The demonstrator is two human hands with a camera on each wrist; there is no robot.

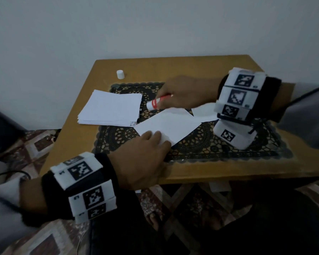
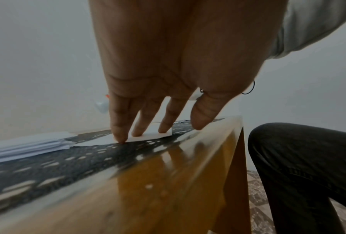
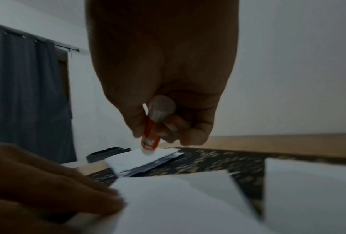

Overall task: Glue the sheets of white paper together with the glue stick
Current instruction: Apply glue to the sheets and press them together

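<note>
From the head camera, the right hand (image 1: 184,92) grips an uncapped glue stick (image 1: 157,102), its long axis slanting down and to the left, the tip hovering just above the far corner of the loose sheet (image 1: 166,126) on the black lace mat (image 1: 201,146). The left hand (image 1: 145,157) presses straight fingers on that sheet's near corner. The right hand is the nearer to the edge to be glued. A stack of paper (image 1: 110,108) lies left of the stick, another sheet (image 1: 203,112) under the right wrist, and the white cap (image 1: 120,74) stands apart on the wooden table (image 1: 173,67).

From the left wrist, three straight fingers (image 2: 118,123) pin the sheet (image 2: 148,134) flat to the mat; the stack (image 2: 28,145) lies to the left.

From the right wrist, curled fingers hold the glue stick (image 3: 151,133) nearly upright, tip downward; whether it touches paper cannot be told through the blur. The sheet (image 3: 178,197) lies toward the camera from the tip, so the stroke probably needs to draw back along it.
</note>
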